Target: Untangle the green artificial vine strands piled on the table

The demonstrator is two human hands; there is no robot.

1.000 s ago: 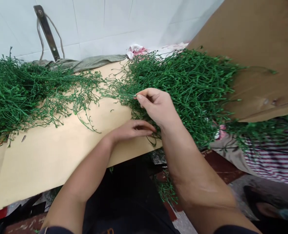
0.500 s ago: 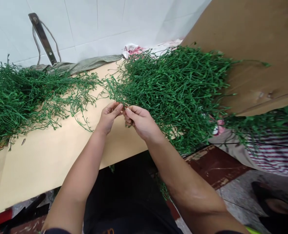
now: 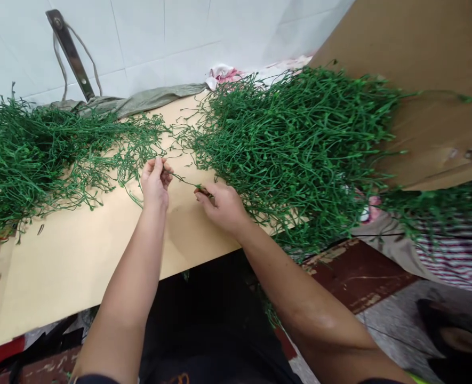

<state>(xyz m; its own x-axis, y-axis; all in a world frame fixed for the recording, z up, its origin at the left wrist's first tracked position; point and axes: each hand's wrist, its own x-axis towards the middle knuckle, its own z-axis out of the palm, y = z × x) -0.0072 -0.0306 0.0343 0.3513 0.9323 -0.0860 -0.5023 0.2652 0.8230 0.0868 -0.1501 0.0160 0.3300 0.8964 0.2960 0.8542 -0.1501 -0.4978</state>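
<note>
A thin green stem [image 3: 185,181] with small nubs spans the gap between my two hands. My left hand [image 3: 154,180] is closed in a pinch on its left end, palm turned partly up. The fingers of my right hand [image 3: 222,205] are curled round the other end, where a bit of green shows at the fingertips. To the right of my right hand spreads a large tangled heap of green stems [image 3: 300,138]. Another heap of green stems [image 3: 31,154] lies left of my left hand, its loose strands reaching close to that hand.
Tan board [image 3: 79,261] covers the worktop. A grey-green cloth [image 3: 148,101] runs along the tiled wall, beside a red-and-white cloth [image 3: 223,74]. A metal bar with cord [image 3: 70,53] leans there. Brown cardboard [image 3: 428,106] rises at the right.
My hands were together and have moved apart. The left went further left, and the green stem now shows between them. The view has shifted slightly.
</note>
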